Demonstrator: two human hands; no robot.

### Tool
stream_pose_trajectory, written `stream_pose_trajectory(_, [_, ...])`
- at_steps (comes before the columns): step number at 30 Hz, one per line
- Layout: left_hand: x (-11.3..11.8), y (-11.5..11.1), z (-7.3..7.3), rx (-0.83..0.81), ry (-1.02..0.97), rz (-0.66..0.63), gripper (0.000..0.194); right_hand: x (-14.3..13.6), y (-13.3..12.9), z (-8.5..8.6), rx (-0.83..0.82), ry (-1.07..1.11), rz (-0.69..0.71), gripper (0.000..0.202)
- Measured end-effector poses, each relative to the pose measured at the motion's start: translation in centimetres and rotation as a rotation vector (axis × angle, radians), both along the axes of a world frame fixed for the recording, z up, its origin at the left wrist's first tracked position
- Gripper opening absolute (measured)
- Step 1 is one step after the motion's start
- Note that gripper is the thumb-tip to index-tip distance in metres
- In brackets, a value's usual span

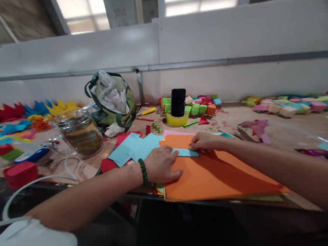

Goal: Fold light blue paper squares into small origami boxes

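A narrow folded strip of light blue paper [186,152] lies on a stack of orange sheets [213,179]. My left hand [162,164], with a green bead bracelet at the wrist, rests on the strip's left end, its fingers apart and the thumb on the orange sheet. At the strip's right end, the fingers of my right hand [206,141] are pressed together on the paper. Loose light blue sheets [139,146] lie over red paper [107,165] just left of my left hand.
A glass jar [82,138] of liquid and a green bag [114,100] stand left. Behind the sheets, a phone [178,102] stands in a yellow tape roll [177,119]. A pink glue gun [260,129] and purple-handled scissors [314,152] lie right.
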State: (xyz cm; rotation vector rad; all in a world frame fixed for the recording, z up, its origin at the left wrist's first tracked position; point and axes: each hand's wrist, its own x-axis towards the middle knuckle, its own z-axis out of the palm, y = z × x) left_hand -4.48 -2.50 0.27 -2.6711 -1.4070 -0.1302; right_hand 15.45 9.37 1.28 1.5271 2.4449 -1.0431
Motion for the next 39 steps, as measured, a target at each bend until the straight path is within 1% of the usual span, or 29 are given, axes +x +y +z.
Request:
stream_pose_trajectory(3, [-0.3,-0.2,0.1,-0.003,0.012,-0.043,0.054,1.2,-0.4,-0.1,0.021,0.002,-0.023,0.029])
stream_pose_trajectory(6, [-0.6,-0.2,0.1,-0.009,0.025,-0.072,0.055,1.4,-0.5,0.4,0.069,-0.012,-0.036,0.030])
stream_pose_trajectory(10, [-0.5,-0.1,0.3,-0.002,0.036,-0.076,0.052,-0.1,-0.3,1.9,0.194,-0.012,-0.058,0.031])
stream_pose_trajectory(12, [-0.4,-0.1,0.4,0.002,0.039,-0.080,0.050,-1.5,-0.3,2.1,0.205,-0.003,-0.037,0.030])
stream_pose_trajectory(15, [-0.4,-0.1,0.5,0.007,0.044,-0.070,0.046,-3.5,-0.4,1.4,0.143,-0.003,0.032,0.032])
stream_pose_trajectory(18, [-0.4,-0.2,0.4,0.000,0.037,-0.066,0.046,-4.1,-0.2,0.3,0.099,0.003,0.066,0.031])
stream_pose_trajectory(20, [-0.5,-0.2,0.2,-0.002,0.024,-0.069,0.049,-3.6,0.0,-0.1,0.094,0.007,0.074,0.028])
stream_pose_trajectory(24, [-0.7,-0.3,-0.2,0.003,0.014,-0.067,0.056,-1.1,0.4,-0.3,0.097,0.001,0.071,0.029])
stream_pose_trajectory(28, [-0.7,-0.3,-0.3,0.002,0.010,-0.072,0.056,0.8,0.1,-0.6,0.132,0.012,0.056,0.031])
stream_pose_trajectory(31, [-0.6,-0.3,-0.1,-0.005,0.012,-0.072,0.055,0.7,-0.4,-0.6,0.211,0.045,0.043,0.035])
stream_pose_trajectory(33, [-0.6,-0.3,-0.1,-0.007,0.018,-0.077,0.054,0.2,-0.8,-0.5,0.230,0.064,0.056,0.037])
stream_pose_trajectory(36, [-0.6,-0.3,-0.1,-0.004,0.015,-0.083,0.052,-0.4,-1.2,-0.3,0.130,0.047,0.108,0.039])
stream_pose_trajectory(39, [-0.8,-0.5,-0.1,-0.012,0.004,-0.085,0.052,-0.6,-1.5,-0.1,0.034,0.025,0.117,0.038])
